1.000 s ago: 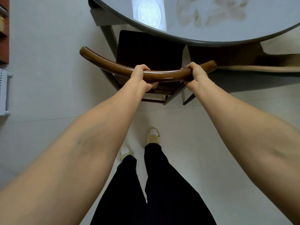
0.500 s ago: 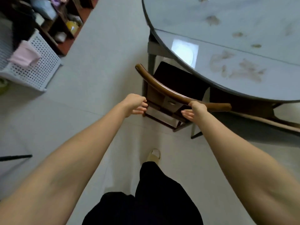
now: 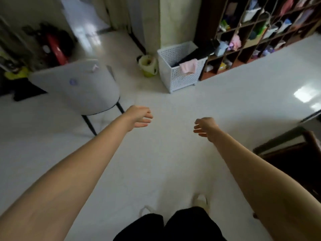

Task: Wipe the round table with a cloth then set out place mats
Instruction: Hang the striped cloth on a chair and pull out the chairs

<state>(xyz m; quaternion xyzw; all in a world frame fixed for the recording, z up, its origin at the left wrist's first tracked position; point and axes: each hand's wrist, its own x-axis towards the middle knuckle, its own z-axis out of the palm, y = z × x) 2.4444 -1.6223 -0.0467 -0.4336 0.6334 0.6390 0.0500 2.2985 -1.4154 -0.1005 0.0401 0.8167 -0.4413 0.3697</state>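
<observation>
Ahead past our empty, relaxed left hand and right hand, a pink cloth drapes the white basket, nearer the right.

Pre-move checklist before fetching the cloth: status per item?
1. Left hand free: ok, holds nothing.
2. Right hand free: ok, holds nothing.
3. Floor ahead unobstructed: ok.
4. Cloth located: cannot tell; a pink cloth hangs on the white basket, its purpose unclear.
5. Place mats located: cannot tell, none recognizable.
6. Round table in view: not ok.
</observation>
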